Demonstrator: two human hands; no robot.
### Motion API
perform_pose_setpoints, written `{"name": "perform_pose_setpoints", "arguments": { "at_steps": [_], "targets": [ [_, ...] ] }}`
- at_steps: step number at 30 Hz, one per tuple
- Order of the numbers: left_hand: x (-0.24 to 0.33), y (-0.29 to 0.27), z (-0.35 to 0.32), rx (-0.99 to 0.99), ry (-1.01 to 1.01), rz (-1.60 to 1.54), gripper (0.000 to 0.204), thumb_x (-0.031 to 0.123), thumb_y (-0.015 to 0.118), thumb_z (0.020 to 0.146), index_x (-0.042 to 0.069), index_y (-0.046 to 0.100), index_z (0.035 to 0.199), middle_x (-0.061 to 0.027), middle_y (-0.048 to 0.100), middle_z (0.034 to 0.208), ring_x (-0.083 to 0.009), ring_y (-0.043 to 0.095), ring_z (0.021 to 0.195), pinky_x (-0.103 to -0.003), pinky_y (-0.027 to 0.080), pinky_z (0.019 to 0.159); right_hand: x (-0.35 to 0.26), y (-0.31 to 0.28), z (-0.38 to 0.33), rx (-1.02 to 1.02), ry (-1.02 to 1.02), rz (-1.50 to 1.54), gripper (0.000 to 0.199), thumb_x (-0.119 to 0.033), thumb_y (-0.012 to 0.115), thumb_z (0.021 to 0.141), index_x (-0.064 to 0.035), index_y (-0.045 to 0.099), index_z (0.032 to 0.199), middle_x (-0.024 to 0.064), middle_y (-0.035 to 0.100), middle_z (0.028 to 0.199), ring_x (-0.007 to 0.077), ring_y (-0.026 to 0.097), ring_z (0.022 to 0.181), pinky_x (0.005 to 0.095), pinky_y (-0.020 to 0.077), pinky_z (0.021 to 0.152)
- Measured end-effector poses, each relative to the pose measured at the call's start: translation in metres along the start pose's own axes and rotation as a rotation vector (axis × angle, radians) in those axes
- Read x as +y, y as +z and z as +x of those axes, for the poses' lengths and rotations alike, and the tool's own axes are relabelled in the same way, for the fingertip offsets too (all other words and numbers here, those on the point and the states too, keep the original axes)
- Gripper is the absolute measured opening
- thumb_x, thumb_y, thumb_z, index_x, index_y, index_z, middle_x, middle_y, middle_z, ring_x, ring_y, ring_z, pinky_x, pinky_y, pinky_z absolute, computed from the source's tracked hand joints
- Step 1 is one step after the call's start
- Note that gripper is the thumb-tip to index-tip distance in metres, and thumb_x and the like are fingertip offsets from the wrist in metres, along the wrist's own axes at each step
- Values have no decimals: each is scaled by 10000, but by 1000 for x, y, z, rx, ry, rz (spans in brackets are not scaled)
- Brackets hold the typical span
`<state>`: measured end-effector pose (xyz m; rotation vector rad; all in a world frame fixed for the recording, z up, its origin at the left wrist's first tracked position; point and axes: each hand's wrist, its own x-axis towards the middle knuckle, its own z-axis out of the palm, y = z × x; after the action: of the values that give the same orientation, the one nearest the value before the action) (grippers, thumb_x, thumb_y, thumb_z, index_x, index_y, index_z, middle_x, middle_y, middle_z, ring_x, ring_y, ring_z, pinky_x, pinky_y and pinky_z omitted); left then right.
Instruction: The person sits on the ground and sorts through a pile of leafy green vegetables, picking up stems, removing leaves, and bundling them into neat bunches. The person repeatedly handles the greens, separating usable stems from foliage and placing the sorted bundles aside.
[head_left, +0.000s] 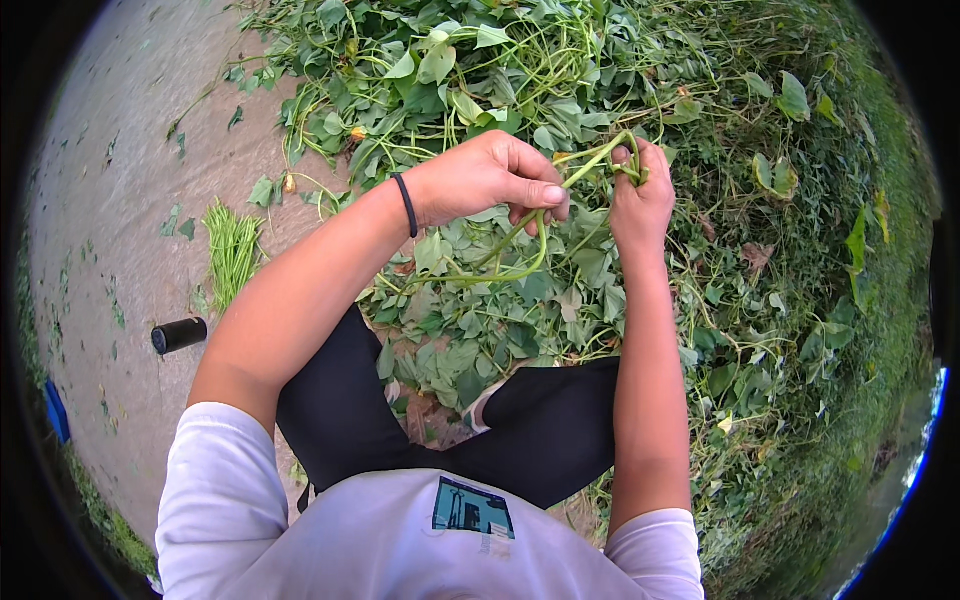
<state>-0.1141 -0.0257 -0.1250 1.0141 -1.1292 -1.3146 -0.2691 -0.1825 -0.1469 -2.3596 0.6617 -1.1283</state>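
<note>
Above the lap, over the leaf pile (520,320) on the ground, both hands grip one green vine stem (520,245). Left hand (490,180) closed, thumb and fingers pinching the stem near its upper stretch; black band (405,205) on that wrist. Right hand (640,195) fisted round the stem's top end, just beside the left, almost touching. Stem's long axis runs from the right fist down-left, under the left hand, curving toward the left forearm; free tail hangs over the leaves. Left hand nearer the loose length. Around: heap of vines (480,70) ahead, bundle of stripped stems (232,250) on the bare ground at left, black cylinder (180,335) nearer the left edge. Tangled leaves lie right under the stem; nothing between the hands.
</note>
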Motion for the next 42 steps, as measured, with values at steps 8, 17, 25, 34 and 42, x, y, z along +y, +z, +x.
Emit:
{"name": "perform_pose_setpoints", "arguments": {
  "at_steps": [8, 17, 25, 34, 42],
  "targets": [
    [11, -8, -4, 49, 0, 22, 206, 200, 640, 872, 3, 687, 908, -52, 683, 836, -92, 621, 664, -224, 473, 589, 64, -45, 10, 65, 389, -13, 185, -181, 654, 850, 1, 654, 883, 28, 568, 607, 116, 480, 566, 266, 417, 573],
    [14, -15, -10, -15, 24, 81, 187, 199, 656, 863, 22, 700, 903, -19, 685, 813, -77, 605, 655, -225, 471, 594, 59, -49, 7, -156, 1008, 724, 414, -325, 665, 868, 67, 613, 989, -90, 268, 534, 32, 243, 443, 200, 185, 401],
    [15, -12, -15, -65, 33, 87, 190, 199, 659, 858, 16, 699, 888, -23, 678, 795, -76, 590, 655, -227, 456, 578, 74, -11, 0, -219, 799, 323, 301, -325, 724, 817, -24, 706, 827, -46, 441, 537, 95, 358, 452, 280, 294, 439],
    [25, -63, -31, 403, 54, -128, 228, 203, 616, 896, -5, 667, 975, -46, 666, 851, -109, 648, 712, -201, 516, 599, 83, -45, -14, -317, 764, 209, 389, -408, 617, 889, -21, 664, 873, 40, 631, 803, 130, 545, 743, 295, 443, 724],
    [5, -18, 3, 382, -17, 45, 212, 163, 681, 846, -11, 663, 967, -47, 664, 789, -104, 637, 694, -231, 535, 631, -57, 6, -3, -553, 706, 764, 259, -274, 632, 895, -20, 638, 845, 20, 586, 645, 82, 446, 530, 225, 352, 492]
  ]
}}
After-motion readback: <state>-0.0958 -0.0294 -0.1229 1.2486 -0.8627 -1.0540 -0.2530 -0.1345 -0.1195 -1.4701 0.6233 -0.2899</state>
